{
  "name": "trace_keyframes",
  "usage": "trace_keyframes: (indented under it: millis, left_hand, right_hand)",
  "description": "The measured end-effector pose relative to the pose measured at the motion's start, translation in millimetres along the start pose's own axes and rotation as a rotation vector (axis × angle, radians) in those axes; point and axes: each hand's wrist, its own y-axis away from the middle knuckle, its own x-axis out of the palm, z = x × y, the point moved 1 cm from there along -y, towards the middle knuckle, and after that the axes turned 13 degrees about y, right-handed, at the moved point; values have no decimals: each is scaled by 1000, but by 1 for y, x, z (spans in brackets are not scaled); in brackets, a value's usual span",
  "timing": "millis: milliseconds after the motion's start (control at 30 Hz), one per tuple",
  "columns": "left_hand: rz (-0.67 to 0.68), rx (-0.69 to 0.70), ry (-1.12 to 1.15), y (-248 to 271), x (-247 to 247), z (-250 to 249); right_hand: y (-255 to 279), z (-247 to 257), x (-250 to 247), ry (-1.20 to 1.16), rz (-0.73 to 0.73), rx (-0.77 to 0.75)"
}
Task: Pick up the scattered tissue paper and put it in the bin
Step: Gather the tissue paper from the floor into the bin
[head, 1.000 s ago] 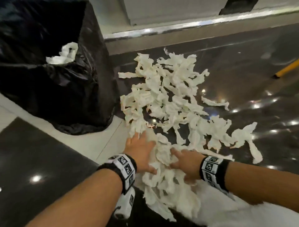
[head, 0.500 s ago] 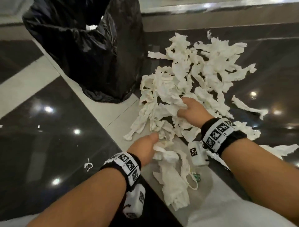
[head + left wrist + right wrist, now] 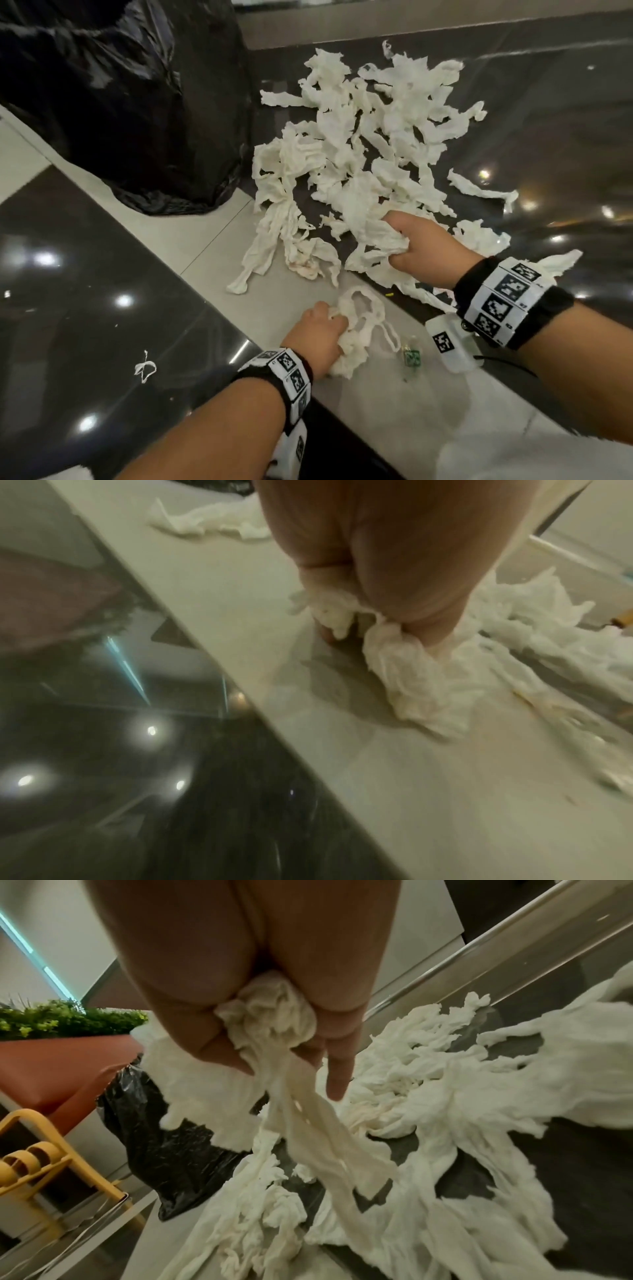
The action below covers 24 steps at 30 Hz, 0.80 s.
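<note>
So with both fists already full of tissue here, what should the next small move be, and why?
Probably lift both handfuls and carry them to the black bin bag. The left hand grips a wad and the right hand clutches a bunch with strips trailing into the pile, so lifting first should pull them free.

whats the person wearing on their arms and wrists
Both forearms are bare, no sleeves. Each wrist has a black strap carrying white square tiles printed with black pixel markers: left band, right band. A white camera block with one such marker hangs under the right wrist.
</note>
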Motion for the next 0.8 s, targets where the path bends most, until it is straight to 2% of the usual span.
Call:
trace_keyframes:
  millis: [100,167,233,333,433,567,667,800]
  left_hand:
    - [-112,35,187,-5,-33,7]
    - [-249,5,325,-7,-55,13]
    - [-377,-38,381,-8,-71,19]
    - [-495,-57,413,-8,-86,25]
    - [-537,-67,450,-9,-95,30]
    - [-484,-99,330,-19,-98,43]
    - [-315,-118,173,-29,-95,50]
    - [-83,-198,29,-36,-82,59]
  right_hand:
    - [10,-3,3,-10,-5,-4]
    - [17,-4,9,88,50,-42]
    - [26,-8,22,304,170,-106]
    - [45,-24,58,534,434,-133]
    - [65,-44,89,684,539,-214]
    - [71,-54,98,757,482,-267]
    - [61,-54,95,736,453,-183]
    - [38,-36,65,496,176,8]
